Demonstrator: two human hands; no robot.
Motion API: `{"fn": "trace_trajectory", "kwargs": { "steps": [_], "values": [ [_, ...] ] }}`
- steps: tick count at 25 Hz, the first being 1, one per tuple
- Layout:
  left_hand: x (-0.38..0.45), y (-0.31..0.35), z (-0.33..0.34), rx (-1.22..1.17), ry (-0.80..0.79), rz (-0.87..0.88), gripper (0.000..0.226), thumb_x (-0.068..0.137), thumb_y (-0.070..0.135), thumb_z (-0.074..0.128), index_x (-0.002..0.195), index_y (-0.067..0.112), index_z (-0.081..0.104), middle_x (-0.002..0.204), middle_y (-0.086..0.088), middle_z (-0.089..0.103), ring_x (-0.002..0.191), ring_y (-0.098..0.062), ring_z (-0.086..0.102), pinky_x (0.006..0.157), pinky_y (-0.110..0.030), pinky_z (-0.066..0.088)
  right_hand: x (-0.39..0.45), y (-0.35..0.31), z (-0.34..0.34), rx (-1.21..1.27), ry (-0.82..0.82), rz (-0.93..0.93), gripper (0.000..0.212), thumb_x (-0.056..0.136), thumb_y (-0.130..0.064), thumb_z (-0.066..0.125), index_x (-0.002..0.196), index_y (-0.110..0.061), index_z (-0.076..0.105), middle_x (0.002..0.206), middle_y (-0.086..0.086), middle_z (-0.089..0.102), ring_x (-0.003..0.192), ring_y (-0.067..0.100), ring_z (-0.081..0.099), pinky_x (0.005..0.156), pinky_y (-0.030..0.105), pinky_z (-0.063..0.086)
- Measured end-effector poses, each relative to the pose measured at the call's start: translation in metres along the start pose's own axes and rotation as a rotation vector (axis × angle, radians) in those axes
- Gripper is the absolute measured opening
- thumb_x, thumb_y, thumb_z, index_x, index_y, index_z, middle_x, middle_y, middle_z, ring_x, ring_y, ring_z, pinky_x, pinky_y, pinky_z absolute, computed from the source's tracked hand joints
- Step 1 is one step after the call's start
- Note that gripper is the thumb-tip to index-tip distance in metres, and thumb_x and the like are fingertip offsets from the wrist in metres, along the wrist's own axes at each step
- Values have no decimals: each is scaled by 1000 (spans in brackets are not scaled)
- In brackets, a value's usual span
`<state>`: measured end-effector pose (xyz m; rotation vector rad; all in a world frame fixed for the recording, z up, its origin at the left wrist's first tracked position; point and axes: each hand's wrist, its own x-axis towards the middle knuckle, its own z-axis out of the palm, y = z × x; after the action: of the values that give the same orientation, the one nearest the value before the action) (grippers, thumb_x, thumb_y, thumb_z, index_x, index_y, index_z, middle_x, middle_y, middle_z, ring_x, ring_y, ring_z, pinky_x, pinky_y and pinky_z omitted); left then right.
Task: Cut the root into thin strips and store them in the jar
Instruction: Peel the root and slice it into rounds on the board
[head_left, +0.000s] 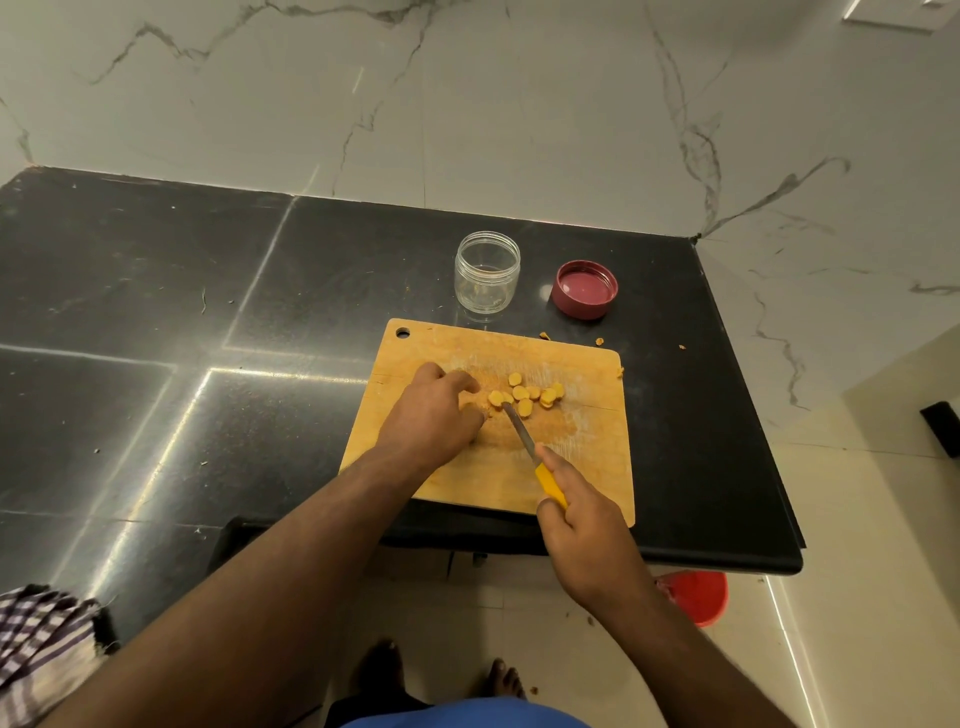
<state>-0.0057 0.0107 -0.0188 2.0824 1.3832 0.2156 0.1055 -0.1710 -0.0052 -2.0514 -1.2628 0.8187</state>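
The wooden cutting board (571, 467) sits on the black counter (156, 312), near the front edge & toward the right end. On the middle of the board lies a little pile of yellow root slices (524, 397), round pieces, some touching each other. The left hand (434, 415) rests on the board just left of the pile, fingers curled down over something small at the slices' left edge; can't tell what's under them or how tight the grip is. The right hand (582, 512) is at the board's front edge w/ fingers wrapped tight round the yellow handle of a knife (524, 436). The blade points away from the person, tip touching the slices by the left fingers. Behind the board, just past its back edge, stands a clear jar (487, 273), upright, open top, nothing much inside. To the right of the jar, also behind the board, lies a dark red lid (584, 288), inside facing up. A few tiny root bits (600, 341) lie on the counter by the board's back right corner. Far left of the board, at the counter's front, sits a checked cloth (41, 644). Below the board's right side, on the floor, is a red bucket (698, 597).
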Motion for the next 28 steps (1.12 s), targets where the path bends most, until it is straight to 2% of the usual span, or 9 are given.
{"fn": "trace_trajectory", "kwargs": {
  "steps": [2, 6, 9, 12, 16, 18, 23, 26, 28],
  "values": [
    [1, 7, 2, 95, 51, 48, 31, 91, 42, 69, 119, 30, 67, 125, 4, 50, 110, -16, 54, 84, -33, 55, 0, -1, -3, 46, 10, 33, 55, 102, -16, 45, 152, -34, 32, 134, -19, 45, 89, -3, 59, 67, 7, 46],
    [4, 17, 10, 273, 105, 98, 22, 95, 39, 63, 110, 26, 72, 117, 3, 57, 111, -18, 48, 79, -35, 54, -1, 0, -8, 101, 18, 67, 54, 102, -15, 46, 151, -34, 35, 117, -23, 45, 114, 19, 54, 80, 19, 50],
    [7, 20, 16, 339, 107, 122, 22, 96, 35, 59, 111, 24, 72, 116, 2, 58, 109, -19, 48, 80, -37, 54, -2, 5, -9, 110, 22, 83, 54, 101, -15, 46, 151, -33, 35, 118, -24, 44, 102, 9, 58, 70, 8, 46],
    [9, 20, 19, 372, 100, 125, 23, 96, 35, 55, 110, 23, 69, 113, 1, 58, 106, -20, 48, 80, -39, 54, 0, 9, -10, 114, 11, 105, 54, 102, -17, 46, 151, -35, 35, 111, -31, 42, 80, -7, 55, 66, 6, 44],
    [7, 16, 20, 402, 118, 147, 26, 97, 40, 53, 111, 25, 70, 114, 2, 60, 105, -19, 48, 82, -37, 53, 3, 11, -13, 125, 1, 96, 53, 102, -17, 46, 150, -36, 34, 105, -42, 35, 85, -8, 57, 66, 6, 45],
    [6, 14, 22, 426, 127, 173, 27, 98, 40, 51, 111, 26, 71, 114, 3, 61, 103, -18, 48, 80, -36, 51, 5, 13, -12, 127, 7, 87, 53, 102, -17, 47, 150, -36, 35, 104, -40, 39, 94, 1, 59, 65, 8, 45],
    [7, 13, 27, 462, 149, 200, 27, 96, 39, 49, 109, 24, 68, 112, 3, 60, 101, -19, 47, 79, -38, 50, 11, 18, -11, 131, 21, 71, 53, 101, -18, 48, 148, -39, 38, 100, -34, 49, 82, 13, 62, 68, 27, 53],
    [-1, 12, 27, 477, 148, 271, 27, 94, 40, 49, 106, 26, 69, 113, 4, 59, 102, -18, 45, 80, -37, 48, 13, 18, -13, 153, 25, 73, 53, 101, -18, 48, 148, -39, 37, 99, -36, 47, 103, 18, 60, 79, 32, 54],
    [-9, 11, 29, 494, 132, 318, 28, 95, 42, 48, 107, 28, 70, 115, 5, 59, 106, -18, 43, 84, -36, 45, 12, 18, -13, 166, 31, 70, 52, 101, -18, 48, 148, -38, 37, 98, -35, 49, 103, 21, 61, 80, 35, 55]
  ]
}}
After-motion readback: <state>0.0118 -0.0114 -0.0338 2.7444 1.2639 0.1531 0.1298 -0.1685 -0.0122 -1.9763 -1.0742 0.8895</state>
